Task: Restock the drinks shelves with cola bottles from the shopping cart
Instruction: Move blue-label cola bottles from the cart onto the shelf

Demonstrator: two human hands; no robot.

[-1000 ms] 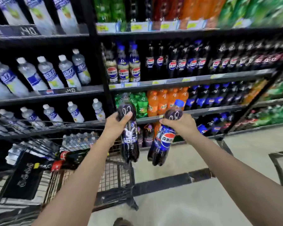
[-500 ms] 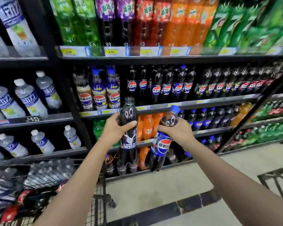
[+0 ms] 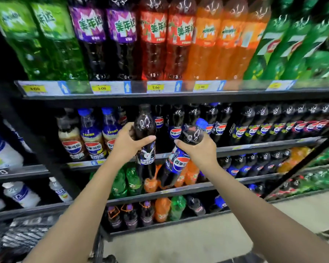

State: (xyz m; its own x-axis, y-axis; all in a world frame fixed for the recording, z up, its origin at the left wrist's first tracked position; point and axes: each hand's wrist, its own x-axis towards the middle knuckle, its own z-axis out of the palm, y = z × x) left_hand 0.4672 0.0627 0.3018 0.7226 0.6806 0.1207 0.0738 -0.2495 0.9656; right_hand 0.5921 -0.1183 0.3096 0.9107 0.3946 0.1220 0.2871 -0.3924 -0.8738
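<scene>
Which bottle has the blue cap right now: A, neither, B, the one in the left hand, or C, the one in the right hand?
C: the right hand grips a cola bottle topped by a blue cap; the left hand's bottle has a dark cap.

Black store shelving (image 3: pixel 179 95) with yellow price tags (image 3: pixel 101 88) stands on pale floor (image 3: pixel 179 243).

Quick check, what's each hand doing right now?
Left hand: closed around the upper part of a black-capped cola bottle, held upright.
Right hand: closed around a blue-capped cola bottle, which is tilted.
</scene>
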